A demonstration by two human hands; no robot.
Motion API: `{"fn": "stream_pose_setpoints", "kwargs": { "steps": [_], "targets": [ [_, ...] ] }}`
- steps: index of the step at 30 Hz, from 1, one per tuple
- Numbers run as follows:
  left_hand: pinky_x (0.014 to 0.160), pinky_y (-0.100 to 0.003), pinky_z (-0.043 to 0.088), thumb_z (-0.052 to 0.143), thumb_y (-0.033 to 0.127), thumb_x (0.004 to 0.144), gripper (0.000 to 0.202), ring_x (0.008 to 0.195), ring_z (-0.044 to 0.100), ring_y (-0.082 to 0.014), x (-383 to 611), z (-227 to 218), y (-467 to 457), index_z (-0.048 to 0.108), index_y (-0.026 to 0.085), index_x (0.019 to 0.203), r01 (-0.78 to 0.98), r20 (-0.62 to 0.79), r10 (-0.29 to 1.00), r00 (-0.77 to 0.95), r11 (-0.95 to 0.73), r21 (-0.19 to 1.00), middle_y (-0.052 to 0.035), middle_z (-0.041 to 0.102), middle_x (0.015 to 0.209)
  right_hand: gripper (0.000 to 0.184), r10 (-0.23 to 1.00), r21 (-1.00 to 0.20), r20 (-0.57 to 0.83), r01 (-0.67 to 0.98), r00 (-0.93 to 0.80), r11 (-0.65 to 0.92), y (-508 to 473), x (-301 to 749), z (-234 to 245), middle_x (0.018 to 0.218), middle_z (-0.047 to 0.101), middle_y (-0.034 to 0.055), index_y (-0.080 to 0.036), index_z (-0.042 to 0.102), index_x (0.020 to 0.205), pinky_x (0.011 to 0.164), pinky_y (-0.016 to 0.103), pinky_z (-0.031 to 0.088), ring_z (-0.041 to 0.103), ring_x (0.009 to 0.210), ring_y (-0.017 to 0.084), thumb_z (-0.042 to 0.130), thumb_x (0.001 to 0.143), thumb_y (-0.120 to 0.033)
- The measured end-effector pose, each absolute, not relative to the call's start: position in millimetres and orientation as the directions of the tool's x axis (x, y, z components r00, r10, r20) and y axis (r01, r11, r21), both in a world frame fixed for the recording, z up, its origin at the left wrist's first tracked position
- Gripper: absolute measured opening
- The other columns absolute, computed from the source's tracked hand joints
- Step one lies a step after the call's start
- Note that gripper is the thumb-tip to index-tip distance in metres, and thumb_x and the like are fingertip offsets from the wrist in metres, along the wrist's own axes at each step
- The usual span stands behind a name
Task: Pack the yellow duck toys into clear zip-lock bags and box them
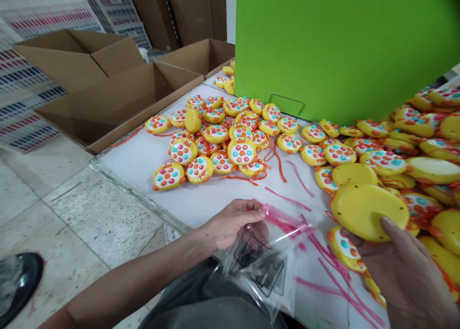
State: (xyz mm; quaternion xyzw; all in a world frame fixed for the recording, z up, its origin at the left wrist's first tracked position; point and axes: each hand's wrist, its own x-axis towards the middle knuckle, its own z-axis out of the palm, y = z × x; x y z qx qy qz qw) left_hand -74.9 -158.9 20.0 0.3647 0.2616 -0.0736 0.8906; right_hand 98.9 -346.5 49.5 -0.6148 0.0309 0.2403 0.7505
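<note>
My left hand (233, 223) pinches the top of a clear plastic bag (264, 266) with black print, held over the table's near edge. My right hand (409, 276) grips a round yellow toy (366, 209), turned with its plain back up, at the right. Several more yellow round toys with coloured buttons (215, 142) lie scattered across the white table (140, 156). A bigger heap of the same toys (424, 142) is piled at the right. Pink strips (287, 219) lie on the table between my hands.
A tall green panel (341, 41) stands behind the toys. Open cardboard boxes (108, 85) sit to the left of the table, with stacked printed cartons (25, 75) behind them. A dark shoe (17, 281) shows on the tiled floor at lower left.
</note>
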Motion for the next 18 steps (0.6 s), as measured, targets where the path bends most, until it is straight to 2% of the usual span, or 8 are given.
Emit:
{"fn": "stream_pose_setpoints", "kwargs": {
  "steps": [2,4,6,7,10,13,16,18],
  "targets": [
    [0.043,-0.021,0.045,0.067,0.037,0.071,0.031,0.055,0.064,-0.0181,-73.9,9.3,-160.8,0.047,0.016,0.08,0.375,-0.557,0.039,0.829,0.701,0.607,-0.0021,0.062,0.062,0.032,0.327,-0.913,-0.322,-0.383,0.889,0.143,-347.5,96.0,48.9,0.122,0.057,0.0014,-0.031,0.063,0.104,0.057,0.027,0.058,0.052,0.111,0.025,0.064,0.073,-0.027],
    [0.045,-0.021,0.044,0.061,0.037,0.075,0.026,0.055,0.062,-0.0165,-72.0,-0.8,-162.1,0.047,0.016,0.079,0.368,-0.536,0.168,0.828,0.559,0.743,-0.0016,0.061,0.063,0.035,0.332,-0.916,-0.31,-0.374,0.891,0.146,-347.5,91.3,45.5,0.121,0.057,0.0022,-0.03,0.063,0.106,0.058,0.029,0.058,0.053,0.111,0.026,0.065,0.071,-0.027],
    [0.047,-0.02,0.041,0.055,0.034,0.08,0.019,0.055,0.059,-0.0138,-69.2,-9.9,-163.4,0.05,0.015,0.076,0.335,-0.405,0.372,0.835,0.241,0.911,-0.0008,0.059,0.065,0.039,0.348,-0.907,-0.335,-0.399,0.876,0.131,-346.5,85.7,38.8,0.12,0.059,0.0025,-0.029,0.062,0.108,0.063,0.032,0.058,0.055,0.108,0.025,0.067,0.069,-0.026],
    [0.049,-0.02,0.04,0.052,0.03,0.081,0.017,0.056,0.057,-0.0126,-67.8,-13.9,-164.2,0.051,0.015,0.074,0.327,-0.319,0.44,0.839,0.06,0.943,-0.0003,0.057,0.065,0.04,0.361,-0.897,-0.358,-0.425,0.861,0.123,-345.8,82.8,34.2,0.119,0.059,0.0025,-0.028,0.062,0.108,0.066,0.033,0.058,0.056,0.107,0.025,0.067,0.069,-0.025],
    [0.056,-0.021,0.04,0.047,0.023,0.085,0.014,0.06,0.054,-0.0117,-66.2,-23.5,-167.8,0.055,0.015,0.075,0.334,-0.156,0.488,0.859,-0.303,0.892,0.0011,0.056,0.065,0.043,0.407,-0.859,-0.433,-0.505,0.805,0.085,-343.7,75.1,16.2,0.115,0.062,0.0027,-0.026,0.062,0.109,0.07,0.035,0.057,0.058,0.101,0.024,0.07,0.066,-0.023],
    [0.064,-0.024,0.045,0.045,0.023,0.088,0.013,0.067,0.056,-0.0136,-72.2,-28.7,-172.6,0.056,0.016,0.086,0.346,-0.094,0.501,0.86,-0.439,0.829,-0.0004,0.059,0.072,0.047,0.417,-0.871,-0.43,-0.489,0.801,0.041,-344.3,70.1,-3.4,0.111,0.064,0.0031,-0.024,0.061,0.111,0.071,0.034,0.056,0.059,0.101,0.024,0.072,0.065,-0.024],
    [0.087,-0.033,0.045,0.048,0.023,0.087,0.028,0.102,0.053,-0.021,-84.8,-30.6,-176.2,0.049,0.013,0.113,0.305,0.08,0.522,0.849,-0.609,0.732,-0.0105,0.057,0.109,0.05,0.399,-0.896,-0.416,-0.442,0.818,-0.027,-351.6,66.1,-18.2,0.11,0.064,0.0033,-0.025,0.057,0.116,0.073,0.032,0.055,0.058,0.103,0.024,0.07,0.068,-0.032],
    [0.1,-0.039,0.037,0.047,0.019,0.088,0.037,0.12,0.041,-0.0245,-92.5,-32.3,-177.1,0.043,0.011,0.123,0.206,0.22,0.411,0.885,-0.768,0.607,-0.0144,0.048,0.126,0.053,0.362,-0.909,-0.411,-0.405,0.837,-0.097,-361.9,61.5,-23.4,0.114,0.063,0.0026,-0.026,0.054,0.12,0.076,0.032,0.054,0.057,0.105,0.023,0.067,0.071,-0.038]
  ]
}}
